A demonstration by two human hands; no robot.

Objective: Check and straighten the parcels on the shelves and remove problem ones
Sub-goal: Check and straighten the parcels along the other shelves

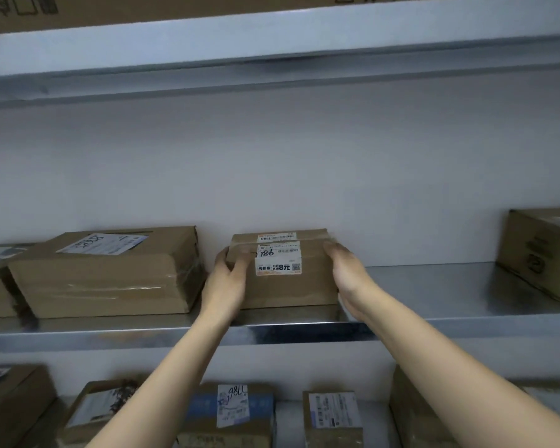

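A small brown cardboard parcel (pixel 288 286) with white labels and a handwritten number stands on the metal middle shelf (pixel 434 324), near its front edge. My left hand (pixel 228 273) grips its left side, fingers curled over the front corner. On the parcel's right side lies my right hand (pixel 345 270), with the fingers running along that side toward the back. Both forearms reach up from below.
A larger taped box (pixel 107 279) sits just left of the held parcel, a small gap between them. Another box (pixel 543 253) stands at the far right of the shelf. Several labelled parcels (pixel 230 412) fill the shelf below. A shelf overhead carries a carton (pixel 78 11).
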